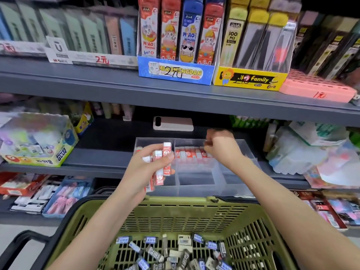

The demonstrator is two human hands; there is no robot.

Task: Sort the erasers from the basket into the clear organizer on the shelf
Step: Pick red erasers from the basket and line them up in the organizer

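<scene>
Grips a fistful of red erasers (162,162) in left hand (148,168) beside clear organizer (233,184), as ready supply. Curls right hand (220,147) at rear row (190,153), likely extending it; pinch contents cannot be told. Leaves darker erasers (175,254) in basket (175,209).

Pink phone (173,123), glue box (37,141) — far left, cartoon packs (179,30) above

1. Two arms of one person are seen, and both are uncovered from the lower edge of the view up to the wrist.
2. The left forearm (97,221) and the right forearm (292,201) are slim and smooth.
3. The left grip (148,166) and the right grip (222,147) are bare; the right one looks a little blurred.
</scene>
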